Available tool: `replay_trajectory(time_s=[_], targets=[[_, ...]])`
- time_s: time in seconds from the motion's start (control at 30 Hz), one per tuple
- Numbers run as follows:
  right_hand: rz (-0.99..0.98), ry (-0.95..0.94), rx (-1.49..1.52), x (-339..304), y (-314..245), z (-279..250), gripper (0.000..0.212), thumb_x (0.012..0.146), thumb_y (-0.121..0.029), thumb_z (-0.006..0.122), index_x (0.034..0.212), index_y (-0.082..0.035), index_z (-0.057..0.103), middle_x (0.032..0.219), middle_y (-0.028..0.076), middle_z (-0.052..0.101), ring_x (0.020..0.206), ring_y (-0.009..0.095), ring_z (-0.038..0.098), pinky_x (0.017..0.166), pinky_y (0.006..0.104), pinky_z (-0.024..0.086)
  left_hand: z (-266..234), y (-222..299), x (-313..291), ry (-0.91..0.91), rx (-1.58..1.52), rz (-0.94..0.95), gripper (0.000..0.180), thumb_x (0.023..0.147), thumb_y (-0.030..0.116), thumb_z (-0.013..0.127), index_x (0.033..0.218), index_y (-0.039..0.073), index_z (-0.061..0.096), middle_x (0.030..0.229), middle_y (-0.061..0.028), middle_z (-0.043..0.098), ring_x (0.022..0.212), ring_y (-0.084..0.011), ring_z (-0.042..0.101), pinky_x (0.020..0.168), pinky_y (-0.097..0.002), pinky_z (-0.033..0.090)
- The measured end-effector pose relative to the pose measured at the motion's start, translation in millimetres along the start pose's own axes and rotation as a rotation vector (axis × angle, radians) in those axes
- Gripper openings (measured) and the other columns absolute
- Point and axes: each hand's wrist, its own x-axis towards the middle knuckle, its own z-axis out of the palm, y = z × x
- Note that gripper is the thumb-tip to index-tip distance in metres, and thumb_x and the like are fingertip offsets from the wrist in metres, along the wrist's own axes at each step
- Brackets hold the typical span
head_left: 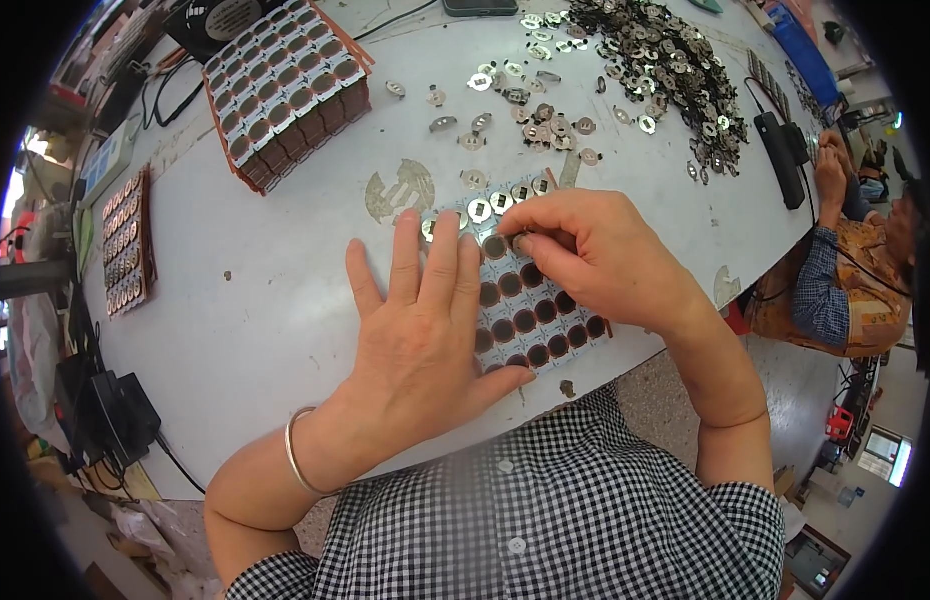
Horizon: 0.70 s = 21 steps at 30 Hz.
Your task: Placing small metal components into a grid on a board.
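A flat pack of round brown cells (533, 310) lies on the grey table (275, 290) near its front edge. My left hand (425, 330) lies flat on the pack's left part, fingers spread. My right hand (595, 255) pinches a small silver metal tab (517, 241) with thumb and forefinger at the pack's upper rows. A few cells along the top row carry silver tabs (490, 205); the lower cells show bare brown tops.
A heap of loose silver tabs (655, 60) lies at the back right, with scattered ones (545, 120) nearer. A finished cell pack (290, 90) stands at the back left, another pack (127, 240) at the left edge. A black bar (782, 155) sits right. Another person (845, 270) works at right.
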Motion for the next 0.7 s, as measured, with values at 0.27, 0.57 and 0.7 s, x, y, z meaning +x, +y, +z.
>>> replay_trajectory(time_s=[0.27,0.57,0.7], targets=[[-0.032,0.025,-0.055,3.2,3.9,3.0,0.011,0.091,0.002,0.064,0.101,0.000,0.069,0.085,0.007,0.066,0.072,0.015,0.061,0.066,0.0295,0.050,0.6,-0.8,-0.5,-0.002,-0.013,-0.006,0.113,0.072,0.065,0.079,0.142,-0.018,0.045,0.156,-0.0349,0.034,0.148,-0.0540,0.026,0.107,-0.0777,0.018],[-0.026,0.095,-0.121,-5.1,1.9,11.6,0.014,0.089,0.001,0.070,0.103,-0.001,0.071,0.088,0.008,0.067,0.074,0.018,0.064,0.067,0.0299,0.052,1.5,-0.3,-0.6,-0.005,-0.008,0.008,0.113,0.072,0.065,0.079,0.142,-0.018,0.045,0.156,-0.0356,0.033,0.148,-0.0545,0.026,0.108,-0.0779,0.016],[-0.035,0.218,-0.183,-10.5,4.4,20.6,0.017,0.087,-0.001,0.074,0.105,-0.002,0.072,0.090,0.008,0.067,0.075,0.019,0.065,0.066,0.0297,0.052,0.2,0.3,-0.3,-0.005,-0.006,-0.003,0.113,0.073,0.066,0.078,0.142,-0.018,0.045,0.156,-0.0357,0.034,0.148,-0.0545,0.026,0.108,-0.0777,0.017]])
